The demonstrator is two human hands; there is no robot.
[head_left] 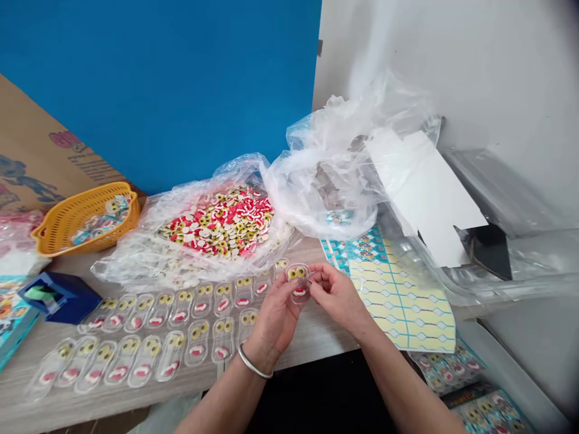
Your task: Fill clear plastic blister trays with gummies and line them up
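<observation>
A small clear plastic case (298, 282) is held up over the front of the table, with two yellow eye pieces and a red-and-white mouth piece inside. My left hand (277, 319), with a silver bangle at the wrist, grips it from the left. At its right edge the fingers of my right hand (333, 295) are closed in a pinch; whether they also hold something thin cannot be made out. To the left, several similar filled cases (197, 346) lie in rows. Behind them an open plastic bag (136, 256) spills out loose eye and mouth pieces (221, 223).
Yellow-and-blue sticker sheets (402, 295) lie to the right. An orange basket (49, 238) with small packets and a blue tape dispenser (67, 298) stand at left. Crumpled plastic bags (335, 181) and a white card piece (425, 181) fill the back right. Printed packs (493, 416) sit lower right.
</observation>
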